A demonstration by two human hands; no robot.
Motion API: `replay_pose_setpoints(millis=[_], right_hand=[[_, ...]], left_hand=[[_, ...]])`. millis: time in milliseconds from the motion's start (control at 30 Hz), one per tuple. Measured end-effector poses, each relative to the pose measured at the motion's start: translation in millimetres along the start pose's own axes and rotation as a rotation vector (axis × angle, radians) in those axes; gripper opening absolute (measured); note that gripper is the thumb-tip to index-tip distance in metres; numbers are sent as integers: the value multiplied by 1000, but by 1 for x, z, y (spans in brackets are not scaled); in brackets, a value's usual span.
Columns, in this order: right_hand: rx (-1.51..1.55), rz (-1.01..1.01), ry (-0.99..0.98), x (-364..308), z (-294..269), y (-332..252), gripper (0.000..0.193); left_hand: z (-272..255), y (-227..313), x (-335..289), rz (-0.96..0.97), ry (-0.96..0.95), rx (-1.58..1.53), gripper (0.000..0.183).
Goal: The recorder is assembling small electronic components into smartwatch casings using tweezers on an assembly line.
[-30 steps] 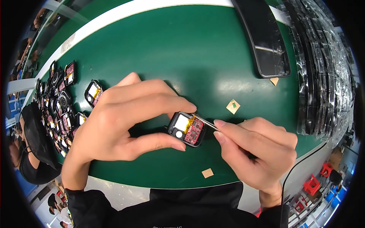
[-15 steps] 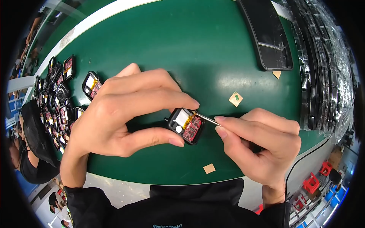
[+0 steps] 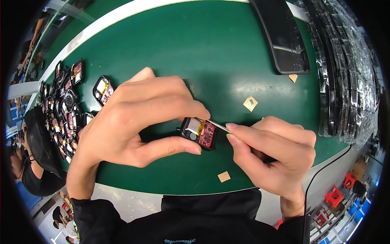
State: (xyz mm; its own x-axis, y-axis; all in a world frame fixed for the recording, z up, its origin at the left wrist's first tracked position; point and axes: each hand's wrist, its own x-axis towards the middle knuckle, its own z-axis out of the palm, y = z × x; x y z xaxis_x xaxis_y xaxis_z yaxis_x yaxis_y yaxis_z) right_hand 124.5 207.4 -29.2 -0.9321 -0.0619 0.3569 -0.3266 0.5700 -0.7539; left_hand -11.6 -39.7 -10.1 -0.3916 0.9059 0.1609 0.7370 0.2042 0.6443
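Observation:
My left hand point(image 3: 142, 118) grips an opened smartwatch case point(image 3: 199, 133) by its edges, thumb below and forefinger above. Inside the black case show a silver battery point(image 3: 195, 125), yellow tape, a round light disc and a red circuit board point(image 3: 207, 134). My right hand point(image 3: 272, 152) pinches a slim metal tool point(image 3: 219, 126) between thumb and forefinger. The tool's tip meets the case's upper edge beside my left fingertip; my finger partly hides the contact. Another opened watch case point(image 3: 103, 90) lies just beyond my left hand.
Many similar cases point(image 3: 69, 99) are heaped at the left. A black tray point(image 3: 280, 36) lies far right, beside stacked clear-wrapped trays point(image 3: 345, 77). Small tan adhesive squares point(image 3: 224, 176) are scattered on the green table point(image 3: 162, 44). A person in black point(image 3: 40, 171) sits at the left.
The watch case has tilted a little in my left hand, and its battery looks less bright. The tool still touches the upper edge. The whole view has shifted slightly.

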Motion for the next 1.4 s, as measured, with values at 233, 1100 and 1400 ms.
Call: replay_pose_setpoints(millis=[233, 1100, 1400], right_hand=[[28, 106, 70, 7, -9, -16, 19], [-351, -69, 373, 31, -103, -55, 38], [-658, 455, 669, 45, -234, 30, 45]], left_hand=[[-2, 1, -3, -67, 54, -69, 60], [-86, 42, -50, -425, 97, 495, 54], [-72, 32, -46, -386, 70, 427, 48]])
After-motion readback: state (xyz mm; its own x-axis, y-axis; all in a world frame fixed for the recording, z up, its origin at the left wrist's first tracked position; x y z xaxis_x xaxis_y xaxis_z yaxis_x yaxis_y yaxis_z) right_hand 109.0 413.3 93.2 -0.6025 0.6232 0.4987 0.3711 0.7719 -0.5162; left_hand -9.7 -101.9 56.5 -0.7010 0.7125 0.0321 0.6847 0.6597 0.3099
